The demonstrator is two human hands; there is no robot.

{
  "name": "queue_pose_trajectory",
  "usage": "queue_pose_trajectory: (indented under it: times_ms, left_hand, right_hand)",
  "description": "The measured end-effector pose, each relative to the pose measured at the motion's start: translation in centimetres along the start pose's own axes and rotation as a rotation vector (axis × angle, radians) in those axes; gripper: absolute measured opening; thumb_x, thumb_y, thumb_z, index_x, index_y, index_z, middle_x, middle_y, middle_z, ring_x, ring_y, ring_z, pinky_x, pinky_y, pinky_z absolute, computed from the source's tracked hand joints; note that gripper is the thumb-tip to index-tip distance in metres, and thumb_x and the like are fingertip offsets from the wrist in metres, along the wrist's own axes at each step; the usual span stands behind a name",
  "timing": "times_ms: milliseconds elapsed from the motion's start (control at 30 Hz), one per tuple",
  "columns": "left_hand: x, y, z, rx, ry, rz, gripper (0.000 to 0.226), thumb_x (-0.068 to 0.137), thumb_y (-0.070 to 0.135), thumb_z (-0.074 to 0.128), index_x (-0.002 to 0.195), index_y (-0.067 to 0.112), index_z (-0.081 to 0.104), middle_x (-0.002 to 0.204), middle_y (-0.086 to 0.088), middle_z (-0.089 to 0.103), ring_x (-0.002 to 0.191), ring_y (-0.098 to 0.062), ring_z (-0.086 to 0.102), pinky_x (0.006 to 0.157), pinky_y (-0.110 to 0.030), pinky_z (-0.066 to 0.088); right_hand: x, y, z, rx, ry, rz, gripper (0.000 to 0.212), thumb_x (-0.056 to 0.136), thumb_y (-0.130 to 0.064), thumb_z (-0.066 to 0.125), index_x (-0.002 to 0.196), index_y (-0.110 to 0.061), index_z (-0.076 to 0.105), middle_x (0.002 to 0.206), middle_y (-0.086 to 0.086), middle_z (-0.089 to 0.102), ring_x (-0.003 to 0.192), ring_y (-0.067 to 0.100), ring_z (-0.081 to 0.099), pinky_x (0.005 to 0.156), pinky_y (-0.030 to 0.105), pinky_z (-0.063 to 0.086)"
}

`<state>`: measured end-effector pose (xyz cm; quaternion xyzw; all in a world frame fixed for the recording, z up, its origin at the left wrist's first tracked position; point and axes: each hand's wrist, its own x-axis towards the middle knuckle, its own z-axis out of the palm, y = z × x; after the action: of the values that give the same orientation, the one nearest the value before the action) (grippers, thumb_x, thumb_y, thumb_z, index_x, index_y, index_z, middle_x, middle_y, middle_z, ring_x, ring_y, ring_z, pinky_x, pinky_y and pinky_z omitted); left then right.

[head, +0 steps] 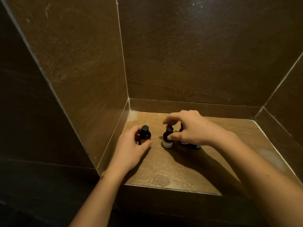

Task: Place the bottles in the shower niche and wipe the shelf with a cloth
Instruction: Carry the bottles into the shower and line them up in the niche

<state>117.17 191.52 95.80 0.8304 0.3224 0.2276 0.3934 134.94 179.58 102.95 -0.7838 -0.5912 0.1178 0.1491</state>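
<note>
Left hand (131,148) wraps its fingers around the small amber bottle (145,135), standing upright near the niche's left wall (91,95). My right hand (188,128) pinches the labelled bottle (167,140) at its dark cap and shoulder; a third bottle (191,145) sits just beside it, mostly hidden under my palm. I judge these light, rigid and slick, so taking the body low is safer than the cap. Underneath, the stone shelf (172,169) looks wet and glossy, with pale residue toward the right edge. I see no cloth.
</note>
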Motion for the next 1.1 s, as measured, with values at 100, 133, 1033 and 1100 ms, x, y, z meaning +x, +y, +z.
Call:
queue_pose_trajectory:
  times_ms: [100,133,1033,1100]
  left_hand:
    - [-0.2,-0.2,0.0,0.04,0.005,0.012,0.071,0.076,0.032,0.081,0.14,0.028,0.05,0.131,0.01,0.059,0.115,-0.008,0.058,0.099,-0.034,0.05]
    - [-0.4,0.0,0.0,0.031,-0.001,0.003,0.077,0.076,0.033,0.081,0.144,0.029,0.045,0.138,0.009,0.055,0.119,-0.009,0.056,0.103,-0.037,0.048]
    - [-0.5,11.1,11.6,-0.091,-0.469,0.08,0.036,0.085,0.032,0.072,0.12,0.03,0.061,0.099,0.012,0.068,0.076,-0.006,0.069,0.07,-0.025,0.058]
    - [0.0,11.1,11.4,-0.031,-0.502,0.113,0.038,0.086,0.031,0.072,0.122,0.032,0.061,0.107,0.014,0.066,0.094,-0.005,0.064,0.086,-0.031,0.053]
  right_hand:
    - [-1.6,1.4,-0.4,0.047,0.141,0.031,0.06,0.075,-0.055,0.073,0.13,-0.042,0.051,0.133,-0.022,0.052,0.127,0.004,0.044,0.111,0.048,0.036]
    - [-2.3,2.2,-0.4,0.068,0.215,0.07,0.066,0.072,-0.059,0.073,0.132,-0.042,0.05,0.136,-0.02,0.05,0.129,0.005,0.043,0.111,0.048,0.038]
    - [-12.1,11.3,1.5,0.523,0.182,0.229,0.036,0.082,-0.028,0.077,0.117,-0.03,0.068,0.112,-0.016,0.071,0.105,-0.005,0.063,0.091,0.019,0.048]
    - [-12.2,11.7,0.9,0.491,0.128,0.217,0.036,0.084,-0.025,0.075,0.119,-0.029,0.067,0.112,-0.016,0.071,0.105,-0.005,0.063,0.093,0.019,0.046]
